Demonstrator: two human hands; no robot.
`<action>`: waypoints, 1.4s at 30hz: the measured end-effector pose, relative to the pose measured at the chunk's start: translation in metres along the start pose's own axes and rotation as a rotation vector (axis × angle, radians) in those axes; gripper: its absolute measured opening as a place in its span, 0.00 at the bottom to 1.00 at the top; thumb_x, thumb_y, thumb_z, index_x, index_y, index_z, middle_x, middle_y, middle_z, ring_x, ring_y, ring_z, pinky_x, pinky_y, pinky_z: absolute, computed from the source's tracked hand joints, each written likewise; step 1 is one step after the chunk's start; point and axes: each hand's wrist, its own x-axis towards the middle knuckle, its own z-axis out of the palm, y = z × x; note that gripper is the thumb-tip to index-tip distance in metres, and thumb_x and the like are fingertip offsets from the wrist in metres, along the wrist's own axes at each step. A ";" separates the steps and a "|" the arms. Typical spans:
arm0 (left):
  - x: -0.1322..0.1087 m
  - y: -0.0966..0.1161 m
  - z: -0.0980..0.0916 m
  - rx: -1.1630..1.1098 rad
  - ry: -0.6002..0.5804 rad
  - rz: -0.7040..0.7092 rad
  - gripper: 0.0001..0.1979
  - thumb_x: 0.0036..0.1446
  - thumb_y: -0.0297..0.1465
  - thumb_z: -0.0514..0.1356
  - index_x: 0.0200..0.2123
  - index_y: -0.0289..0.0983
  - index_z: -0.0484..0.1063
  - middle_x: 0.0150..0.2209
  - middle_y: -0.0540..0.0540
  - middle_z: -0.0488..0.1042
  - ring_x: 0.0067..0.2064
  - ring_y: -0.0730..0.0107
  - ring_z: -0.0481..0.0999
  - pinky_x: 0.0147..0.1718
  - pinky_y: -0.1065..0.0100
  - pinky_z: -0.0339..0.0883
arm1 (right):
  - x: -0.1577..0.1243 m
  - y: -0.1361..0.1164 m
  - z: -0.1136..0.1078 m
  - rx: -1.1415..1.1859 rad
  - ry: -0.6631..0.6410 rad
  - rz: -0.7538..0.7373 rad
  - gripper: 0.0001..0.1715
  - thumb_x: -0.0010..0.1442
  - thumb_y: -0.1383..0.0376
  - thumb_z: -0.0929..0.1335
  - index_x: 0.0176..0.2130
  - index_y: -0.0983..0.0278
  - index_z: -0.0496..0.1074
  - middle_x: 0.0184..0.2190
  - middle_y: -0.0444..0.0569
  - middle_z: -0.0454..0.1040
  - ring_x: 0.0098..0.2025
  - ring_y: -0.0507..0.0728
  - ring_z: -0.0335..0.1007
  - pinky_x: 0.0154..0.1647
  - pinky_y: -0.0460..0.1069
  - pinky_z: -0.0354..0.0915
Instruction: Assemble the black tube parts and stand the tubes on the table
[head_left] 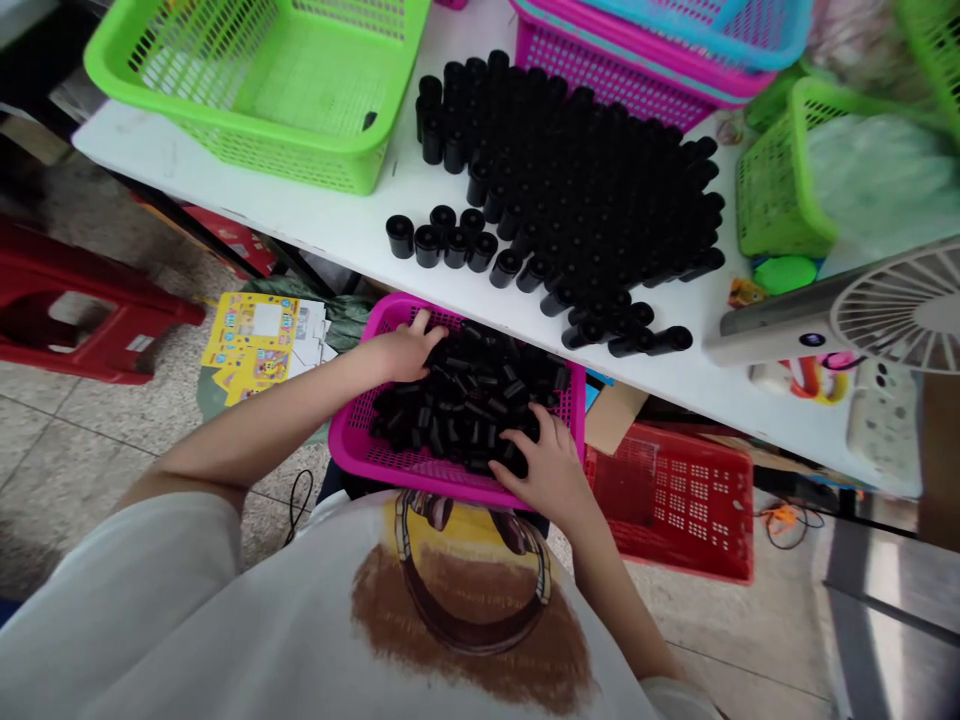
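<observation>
L hand (405, 352) on far side of the loose black plastic canisters (469, 400), w/ fingers (420, 322) spread & lightly curled. R hand (544, 468) on near side of the same heap, fingers (517, 440) spread wide. Can't tell if either holds a canister. Heap lies in a pink mesh basket (352, 450) right under the fingers. Just past the fingers, on the white tabletop (225, 205), a big packed block of upright black canisters (570, 190) stands done; a fair heap remains loose in basket. Empty-looking green basket (255, 90) beyond L hand; red basket (675, 500) on floor right of R hand.
</observation>
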 end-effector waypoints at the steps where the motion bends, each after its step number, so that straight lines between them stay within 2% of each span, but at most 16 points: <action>1: 0.001 0.004 0.003 0.010 0.006 -0.003 0.41 0.63 0.30 0.62 0.76 0.38 0.52 0.78 0.23 0.41 0.65 0.29 0.72 0.61 0.46 0.68 | -0.003 -0.002 0.002 -0.005 0.008 -0.003 0.23 0.62 0.50 0.74 0.51 0.59 0.80 0.69 0.62 0.61 0.65 0.76 0.61 0.63 0.72 0.66; 3: 0.001 0.009 0.010 0.023 0.082 0.038 0.40 0.63 0.27 0.61 0.75 0.33 0.52 0.77 0.23 0.46 0.71 0.27 0.63 0.65 0.44 0.63 | -0.008 -0.005 0.005 -0.022 0.020 0.007 0.23 0.61 0.50 0.75 0.51 0.59 0.81 0.68 0.64 0.61 0.64 0.77 0.62 0.62 0.74 0.66; 6: -0.001 0.010 0.020 0.009 0.180 0.106 0.38 0.61 0.21 0.55 0.74 0.30 0.53 0.74 0.24 0.54 0.75 0.34 0.55 0.68 0.45 0.60 | -0.013 -0.005 0.007 -0.025 0.030 0.012 0.23 0.60 0.50 0.76 0.52 0.57 0.81 0.68 0.62 0.62 0.65 0.77 0.62 0.62 0.75 0.65; 9: 0.000 0.008 0.023 -0.002 0.155 0.101 0.38 0.60 0.18 0.53 0.73 0.31 0.55 0.73 0.25 0.56 0.71 0.38 0.66 0.65 0.49 0.65 | -0.013 -0.002 0.005 -0.017 0.011 0.000 0.24 0.62 0.50 0.75 0.53 0.57 0.80 0.69 0.62 0.62 0.66 0.77 0.61 0.63 0.75 0.65; 11: 0.001 0.007 0.019 -0.010 0.132 0.095 0.39 0.58 0.18 0.55 0.73 0.34 0.55 0.73 0.27 0.56 0.64 0.42 0.75 0.62 0.51 0.69 | -0.010 0.001 0.002 -0.006 -0.016 -0.008 0.23 0.63 0.50 0.74 0.54 0.56 0.80 0.70 0.62 0.61 0.66 0.76 0.62 0.63 0.75 0.65; 13: 0.002 0.006 0.016 -0.019 0.117 0.087 0.40 0.58 0.20 0.57 0.73 0.36 0.55 0.72 0.29 0.58 0.58 0.45 0.79 0.61 0.52 0.71 | -0.008 0.002 0.000 0.005 -0.042 -0.013 0.23 0.64 0.50 0.73 0.55 0.56 0.80 0.71 0.61 0.60 0.67 0.76 0.62 0.63 0.76 0.65; 17: 0.003 0.005 0.014 -0.024 0.043 0.055 0.39 0.58 0.26 0.63 0.71 0.37 0.58 0.64 0.30 0.69 0.57 0.44 0.80 0.58 0.53 0.73 | -0.002 0.001 -0.005 0.004 -0.089 -0.014 0.25 0.63 0.51 0.74 0.57 0.56 0.79 0.74 0.61 0.57 0.67 0.77 0.63 0.63 0.75 0.66; 22: 0.001 0.007 0.020 -0.024 -0.055 -0.013 0.37 0.55 0.30 0.66 0.68 0.38 0.65 0.64 0.26 0.67 0.52 0.40 0.83 0.53 0.49 0.76 | 0.005 0.000 -0.012 0.021 -0.122 -0.018 0.27 0.66 0.48 0.72 0.60 0.53 0.77 0.73 0.60 0.61 0.67 0.76 0.64 0.62 0.75 0.68; 25: -0.009 0.004 0.015 -0.051 -0.034 -0.001 0.34 0.57 0.28 0.64 0.67 0.38 0.66 0.62 0.28 0.68 0.50 0.43 0.84 0.53 0.50 0.76 | 0.010 0.003 -0.017 0.039 -0.071 -0.023 0.25 0.69 0.49 0.69 0.61 0.54 0.76 0.71 0.59 0.64 0.68 0.75 0.62 0.64 0.76 0.66; 28: -0.029 -0.003 0.005 -0.098 0.040 0.015 0.32 0.59 0.25 0.60 0.68 0.39 0.65 0.61 0.32 0.69 0.54 0.46 0.82 0.57 0.52 0.73 | 0.015 0.004 -0.023 0.093 -0.003 -0.037 0.22 0.71 0.52 0.68 0.59 0.57 0.77 0.69 0.59 0.67 0.68 0.74 0.63 0.65 0.76 0.66; 30: -0.046 -0.007 -0.001 -0.253 0.132 0.112 0.30 0.60 0.26 0.59 0.66 0.40 0.67 0.60 0.35 0.72 0.59 0.48 0.78 0.61 0.53 0.70 | 0.018 0.002 -0.030 0.165 0.051 -0.057 0.19 0.71 0.53 0.68 0.56 0.57 0.78 0.67 0.58 0.70 0.67 0.73 0.65 0.65 0.75 0.67; 33: -0.073 -0.003 -0.002 -0.639 0.234 0.400 0.25 0.61 0.30 0.61 0.62 0.41 0.70 0.60 0.41 0.76 0.62 0.53 0.76 0.64 0.56 0.68 | 0.024 -0.009 -0.042 0.370 0.129 -0.089 0.15 0.73 0.56 0.67 0.54 0.56 0.78 0.61 0.56 0.76 0.65 0.67 0.69 0.66 0.71 0.69; 36: -0.094 0.013 0.004 -0.909 0.195 0.596 0.24 0.62 0.32 0.64 0.61 0.42 0.71 0.57 0.44 0.79 0.57 0.58 0.80 0.58 0.63 0.72 | 0.031 -0.027 -0.052 0.684 0.159 -0.133 0.17 0.73 0.56 0.67 0.59 0.55 0.74 0.58 0.54 0.76 0.58 0.60 0.76 0.59 0.60 0.76; 39: -0.104 0.030 0.013 -1.055 0.142 0.676 0.25 0.61 0.30 0.65 0.61 0.42 0.72 0.57 0.43 0.79 0.56 0.59 0.81 0.56 0.64 0.74 | 0.039 -0.047 -0.059 0.896 0.123 -0.186 0.24 0.71 0.55 0.70 0.63 0.55 0.70 0.60 0.55 0.76 0.53 0.57 0.80 0.50 0.54 0.80; 42: -0.106 0.039 0.019 -1.122 0.098 0.708 0.27 0.60 0.28 0.66 0.63 0.44 0.72 0.61 0.42 0.77 0.60 0.57 0.78 0.59 0.62 0.73 | 0.044 -0.059 -0.059 0.902 0.078 -0.162 0.23 0.69 0.55 0.71 0.61 0.56 0.72 0.58 0.53 0.79 0.56 0.59 0.80 0.56 0.55 0.78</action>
